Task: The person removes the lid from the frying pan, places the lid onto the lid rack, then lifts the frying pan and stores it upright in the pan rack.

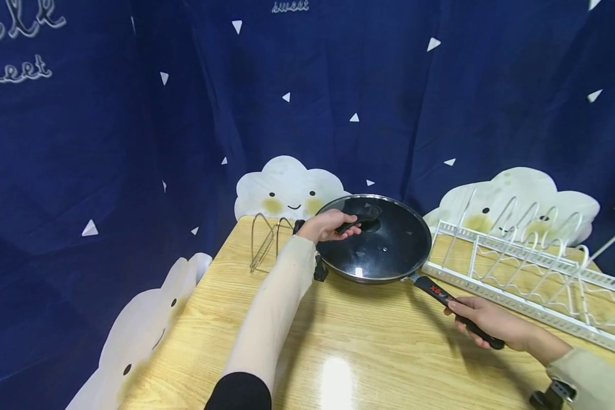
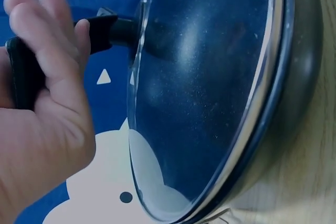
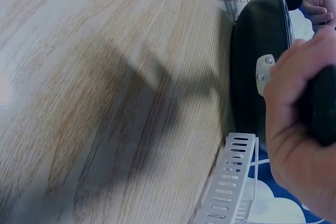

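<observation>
A dark frying pan (image 2: 307, 51) is covered by a glass lid (image 1: 389, 247) with a metal rim. My left hand (image 1: 333, 224) grips the lid's black handle (image 2: 100, 32), fingers and thumb on opposite sides of it. Toward the right, my right hand (image 1: 484, 322) holds the pan's long black handle (image 1: 433, 289), which carries red lettering. Seen from the right wrist, the pan's dark side (image 3: 254, 51) shows a riveted metal bracket (image 3: 264, 72). The lid lies over the pan; whether a small gap separates them is hard to tell.
A white wire dish rack (image 1: 523, 285) stands right of the pan. Left of the pan, a small metal wire rack (image 1: 258, 250) is partly behind my left arm. Both are on the wooden table (image 1: 369, 347). A blue curtain (image 1: 328, 102) with clouds hangs behind.
</observation>
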Tool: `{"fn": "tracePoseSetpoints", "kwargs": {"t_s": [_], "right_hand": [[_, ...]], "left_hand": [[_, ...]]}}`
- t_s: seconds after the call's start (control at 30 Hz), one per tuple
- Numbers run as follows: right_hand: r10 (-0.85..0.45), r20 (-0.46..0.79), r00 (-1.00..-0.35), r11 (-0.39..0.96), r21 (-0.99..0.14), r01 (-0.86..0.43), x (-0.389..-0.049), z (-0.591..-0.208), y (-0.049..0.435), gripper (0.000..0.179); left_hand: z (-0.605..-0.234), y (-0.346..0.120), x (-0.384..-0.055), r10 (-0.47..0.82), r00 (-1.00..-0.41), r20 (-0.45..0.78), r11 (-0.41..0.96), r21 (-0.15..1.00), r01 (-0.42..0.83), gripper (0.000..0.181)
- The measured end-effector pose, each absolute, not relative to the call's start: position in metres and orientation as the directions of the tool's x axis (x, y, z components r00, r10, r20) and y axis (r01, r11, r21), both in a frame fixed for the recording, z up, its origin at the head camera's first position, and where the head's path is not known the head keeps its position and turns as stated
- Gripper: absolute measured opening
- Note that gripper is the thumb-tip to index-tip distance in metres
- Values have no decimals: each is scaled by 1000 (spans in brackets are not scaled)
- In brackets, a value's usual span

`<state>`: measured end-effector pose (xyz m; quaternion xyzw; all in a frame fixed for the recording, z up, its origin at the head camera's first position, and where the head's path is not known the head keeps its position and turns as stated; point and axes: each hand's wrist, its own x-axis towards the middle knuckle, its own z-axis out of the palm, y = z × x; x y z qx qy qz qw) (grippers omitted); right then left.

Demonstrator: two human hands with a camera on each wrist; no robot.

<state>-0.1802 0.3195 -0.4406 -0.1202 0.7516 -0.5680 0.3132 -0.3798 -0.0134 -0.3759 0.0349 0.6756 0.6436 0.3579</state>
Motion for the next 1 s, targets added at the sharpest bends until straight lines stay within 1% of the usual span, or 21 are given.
{"fn": "tracePoseSetpoints", "kwargs": {"t_s": [0.13, 0.33, 0.53, 0.63, 0.83, 1.0], "right_hand": [[-530, -339, -778, 333, -926, 177, -180, -442, 321, 46], [-527, -339, -780, 350, -922, 165, -179, -440, 322, 44], [-563, -339, -754, 328, -929, 172, -179, -443, 320, 42], [-562, -346, -751, 330, -927, 180, -178, -443, 319, 42], [-551, -361, -753, 350, -918, 184, -175, -442, 316, 44], [-563, -356, -745, 347, -921, 178, -174, -443, 315, 42]], "left_hand": [[-378, -13, -376, 513, -752, -414, 134, 904, -407, 37], [-382, -7, -370, 509, -777, -372, 105, 922, -373, 30], [-383, -4, -367, 503, -784, -363, 94, 925, -368, 25], [-384, -3, -367, 504, -783, -366, 94, 924, -371, 25], [-383, -2, -363, 494, -777, -391, 79, 910, -407, 27], [-382, 1, -363, 496, -767, -407, 6, 885, -465, 24]]}}
